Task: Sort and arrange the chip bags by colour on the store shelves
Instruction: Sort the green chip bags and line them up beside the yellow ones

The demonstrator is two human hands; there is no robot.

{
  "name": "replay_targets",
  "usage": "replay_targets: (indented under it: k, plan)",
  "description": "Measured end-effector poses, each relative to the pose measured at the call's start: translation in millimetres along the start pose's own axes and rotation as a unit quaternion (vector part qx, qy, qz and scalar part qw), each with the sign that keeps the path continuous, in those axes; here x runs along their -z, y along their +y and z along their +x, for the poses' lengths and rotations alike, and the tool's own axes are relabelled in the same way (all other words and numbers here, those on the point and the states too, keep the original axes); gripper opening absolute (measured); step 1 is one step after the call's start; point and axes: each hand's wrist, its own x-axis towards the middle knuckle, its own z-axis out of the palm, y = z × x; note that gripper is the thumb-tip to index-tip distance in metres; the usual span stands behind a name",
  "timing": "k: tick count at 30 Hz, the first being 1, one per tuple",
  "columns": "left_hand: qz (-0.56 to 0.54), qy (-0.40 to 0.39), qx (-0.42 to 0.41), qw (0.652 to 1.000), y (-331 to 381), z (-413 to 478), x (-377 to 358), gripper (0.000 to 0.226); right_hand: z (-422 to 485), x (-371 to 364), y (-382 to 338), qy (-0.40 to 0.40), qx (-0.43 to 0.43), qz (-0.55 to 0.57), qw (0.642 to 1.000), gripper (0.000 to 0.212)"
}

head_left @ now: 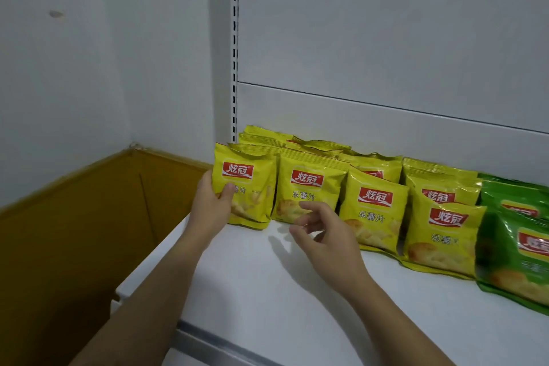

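Chip bags [374,211], the yellow ones, ranked upright across the middle of the frame on the white shelf [267,291], several rows deep and leaning back toward the rear panel [386,38]. Stood that way, presumably, to show their fronts and stay propped.

Lower left of the frame taken up by an open brown cardboard box [74,232], set close against the shelf's end, likely the supply bin for the sort.

At the right edge, green bags [517,241] stood in the same manner, touching the last yellow column. Colour blocks side by side, then: yellow to the left, green to the right.

At the very end of the row, just beside the slotted upright [234,38], the leftmost yellow bag [246,184], gripped by the left hand [212,208], thumb [227,190] across its front and the rest wrapped behind its edge. Seemingly being squared against its neighbour or seated in the end slot.

Centre frame, the right hand [326,235], just in front of the second bag and holding nothing, fingers [309,208] loosely spread and released, probably ready to steady the neighbours.
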Motion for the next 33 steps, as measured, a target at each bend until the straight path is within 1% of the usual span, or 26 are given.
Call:
replay_targets:
  k: [2,4,6,8,10,12,14,16,17,19,21,22,25,26,27,29,31,33]
  plan:
    - [-0.044,-0.024,0.017,0.999,3.8,-4.8,0.0,0.048,3.0,6.0,0.1,0.017,0.003,0.000,1.000,0.033]
    - [-0.057,-0.032,0.032,0.997,4.8,-6.5,0.7,0.062,6.8,12.2,-1.7,0.032,0.011,0.002,0.999,0.032]
    - [-0.041,-0.018,0.029,0.999,5.1,-5.9,0.9,0.066,11.9,21.9,-4.8,0.056,0.020,-0.001,0.998,0.030]
    - [0.007,0.008,0.007,1.000,9.4,-6.1,0.0,0.067,18.8,38.1,-8.2,0.083,0.025,-0.021,0.996,0.027]
    - [0.082,0.032,-0.044,0.995,16.5,-9.8,-2.7,0.069,25.7,61.0,-10.6,0.106,0.028,-0.057,0.992,0.021]
    - [0.148,0.048,-0.124,0.980,26.6,-15.3,-8.1,0.069,30.9,89.3,-12.3,0.121,0.030,-0.116,0.985,0.016]
    - [0.165,0.048,-0.182,0.968,40.2,-19.7,-17.4,0.067,35.0,120.2,-12.8,0.128,0.023,-0.191,0.973,0.013]
    - [0.165,0.029,-0.237,0.957,55.9,-23.1,-30.0,0.062,38.9,151.7,-9.9,0.121,-0.002,-0.265,0.957,0.014]
    - [0.166,0.011,-0.264,0.950,62.8,-24.7,-37.6,0.059,39.7,166.4,-8.0,0.107,-0.018,-0.300,0.948,0.017]
    - [0.180,-0.043,-0.305,0.934,76.0,-29.3,-53.9,0.055,38.3,191.6,-3.4,0.063,-0.046,-0.368,0.927,0.029]
    - [0.211,-0.108,-0.329,0.914,86.3,-36.2,-72.1,0.057,33.9,208.1,-0.3,0.014,-0.065,-0.432,0.900,0.040]
    - [0.226,-0.141,-0.336,0.903,90.2,-40.7,-82.2,0.059,31.6,213.6,2.1,-0.006,-0.071,-0.468,0.881,0.044]
    - [0.273,-0.208,-0.359,0.868,101.3,-57.0,-113.4,0.057,27.3,221.7,11.7,-0.045,-0.064,-0.585,0.807,0.054]
    - [0.286,-0.224,-0.364,0.857,103.8,-62.4,-123.1,0.056,26.0,222.6,14.5,-0.050,-0.059,-0.603,0.794,0.054]
    - [0.297,-0.236,-0.369,0.849,105.7,-67.4,-131.6,0.056,24.2,223.2,16.8,-0.050,-0.054,-0.610,0.789,0.051]
    - [0.305,-0.247,-0.372,0.841,108.7,-76.4,-143.8,0.055,20.4,223.7,19.7,-0.039,-0.037,-0.606,0.794,0.041]
    - [0.296,-0.244,-0.370,0.846,108.6,-82.9,-151.1,0.052,16.2,224.8,20.4,-0.025,-0.019,-0.597,0.802,0.033]
    - [0.275,-0.221,-0.382,0.854,106.5,-87.2,-152.0,0.044,11.0,226.4,18.6,-0.019,-0.002,-0.590,0.807,0.027]
